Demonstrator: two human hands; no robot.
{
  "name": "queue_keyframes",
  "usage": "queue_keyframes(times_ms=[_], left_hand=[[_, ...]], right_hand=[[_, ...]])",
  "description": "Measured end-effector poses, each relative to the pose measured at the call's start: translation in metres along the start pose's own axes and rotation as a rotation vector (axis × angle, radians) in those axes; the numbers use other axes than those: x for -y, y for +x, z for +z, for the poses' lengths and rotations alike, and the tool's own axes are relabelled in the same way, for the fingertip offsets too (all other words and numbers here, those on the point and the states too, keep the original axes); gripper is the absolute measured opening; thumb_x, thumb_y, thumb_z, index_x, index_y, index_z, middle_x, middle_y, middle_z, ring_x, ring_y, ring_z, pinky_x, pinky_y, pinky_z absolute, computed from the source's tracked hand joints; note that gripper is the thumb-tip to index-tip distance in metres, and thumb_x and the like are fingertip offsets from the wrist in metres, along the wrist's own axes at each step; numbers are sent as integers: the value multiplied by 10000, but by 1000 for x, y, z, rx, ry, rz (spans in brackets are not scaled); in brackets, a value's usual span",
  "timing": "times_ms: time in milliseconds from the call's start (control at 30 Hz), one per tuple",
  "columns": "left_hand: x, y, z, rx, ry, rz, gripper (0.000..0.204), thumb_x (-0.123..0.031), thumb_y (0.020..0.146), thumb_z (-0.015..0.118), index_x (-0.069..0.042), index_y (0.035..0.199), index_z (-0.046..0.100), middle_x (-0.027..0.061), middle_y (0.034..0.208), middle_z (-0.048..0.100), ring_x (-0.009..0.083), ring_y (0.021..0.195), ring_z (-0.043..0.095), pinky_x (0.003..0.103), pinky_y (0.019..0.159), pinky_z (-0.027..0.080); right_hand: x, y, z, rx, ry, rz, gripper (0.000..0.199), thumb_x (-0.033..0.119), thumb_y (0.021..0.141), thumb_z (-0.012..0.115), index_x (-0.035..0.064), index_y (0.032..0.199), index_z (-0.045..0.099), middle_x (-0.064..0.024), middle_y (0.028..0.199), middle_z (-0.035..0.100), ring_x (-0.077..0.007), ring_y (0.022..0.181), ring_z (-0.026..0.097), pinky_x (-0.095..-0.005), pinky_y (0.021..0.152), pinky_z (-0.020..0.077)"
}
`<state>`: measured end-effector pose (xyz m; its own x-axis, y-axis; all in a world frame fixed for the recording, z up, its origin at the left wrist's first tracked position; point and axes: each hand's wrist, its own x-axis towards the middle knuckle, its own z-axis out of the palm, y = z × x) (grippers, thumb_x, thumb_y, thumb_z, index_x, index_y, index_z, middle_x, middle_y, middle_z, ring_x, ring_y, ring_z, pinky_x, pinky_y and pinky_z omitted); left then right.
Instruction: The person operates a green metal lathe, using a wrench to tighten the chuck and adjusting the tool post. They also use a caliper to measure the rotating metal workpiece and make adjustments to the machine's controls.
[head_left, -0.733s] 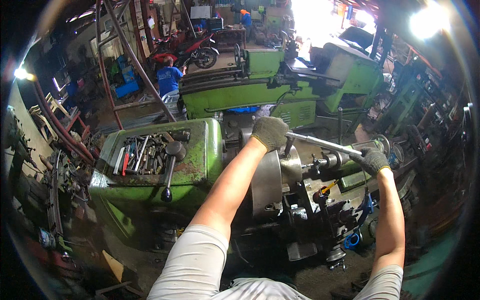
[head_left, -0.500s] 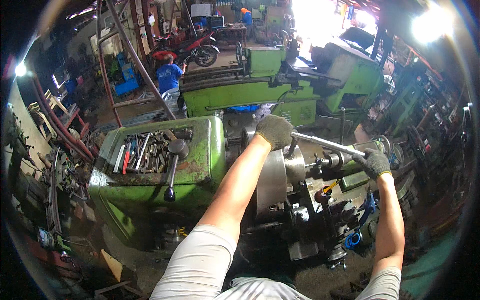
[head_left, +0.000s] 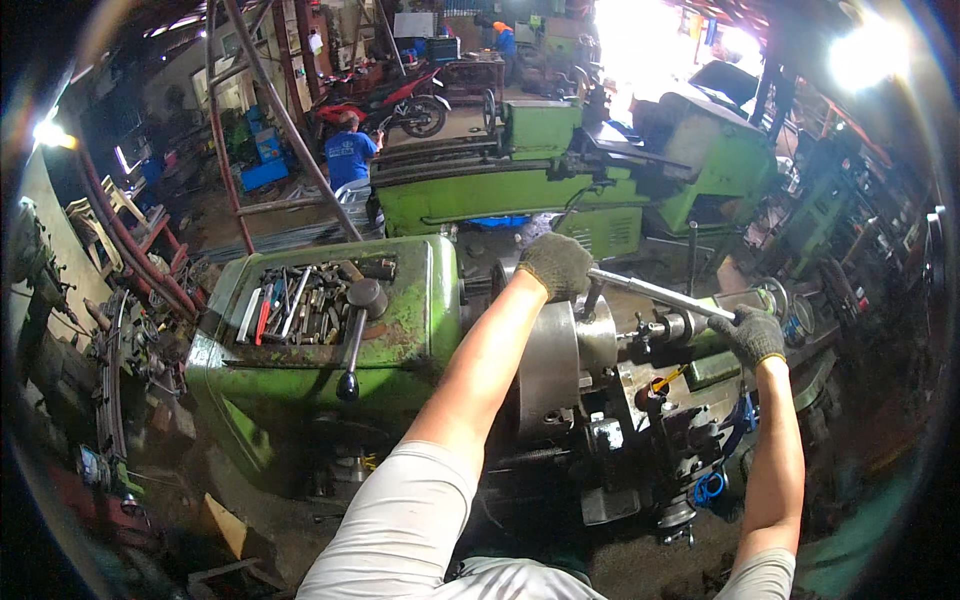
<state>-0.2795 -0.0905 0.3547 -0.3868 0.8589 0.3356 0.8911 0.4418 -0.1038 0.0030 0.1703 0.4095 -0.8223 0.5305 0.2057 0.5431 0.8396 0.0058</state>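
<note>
Work underway, I judge: metal bar (head_left: 660, 291) already gripped at both ends, out over lathe chuck (head_left: 548, 365); how much left, can't tell; my left hand (head_left: 555, 267) wrapped around bar's left end, my right hand (head_left: 752, 335) around right; bar long, straight, silvery grey, sloping down rightward; dark stem (head_left: 592, 300) beneath, joined or apart unclear
</note>
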Motion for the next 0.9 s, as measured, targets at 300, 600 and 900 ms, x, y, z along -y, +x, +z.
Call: queue_keyframes(times_ms=[300, 600, 900], left_hand=[[-7, -1, 1, -30, -17, -20, 257, -344, 702, 679, -138, 796, 801, 158, 814, 753, 346, 779, 758, 481, 699, 592], [-10, 3, -13, 140, 8, -21, 334, -333, 766, 616, -104, 897, 821, 175, 926, 781, 336, 915, 773, 475, 790, 595], [-32, 12, -78, 253, -587, -9, 527, -485, 811, 722, -142, 1210, 735, 142, 1027, 774, 319, 921, 733, 416, 849, 556]], right_hand=[[2, -8, -4, 27, 75, 43, 634, 645, 841, 684, 36, 989, 778, -248, 966, 738, -423, 966, 710, -508, 858, 533], [-11, -8, 10, -18, 14, -6, 550, 575, 835, 759, 51, 1003, 762, -247, 962, 734, -428, 933, 708, -516, 822, 533], [-59, 59, 3, -492, -16, -447, 356, 317, 780, 838, 59, 844, 601, -196, 821, 661, -429, 828, 647, -513, 739, 496]])
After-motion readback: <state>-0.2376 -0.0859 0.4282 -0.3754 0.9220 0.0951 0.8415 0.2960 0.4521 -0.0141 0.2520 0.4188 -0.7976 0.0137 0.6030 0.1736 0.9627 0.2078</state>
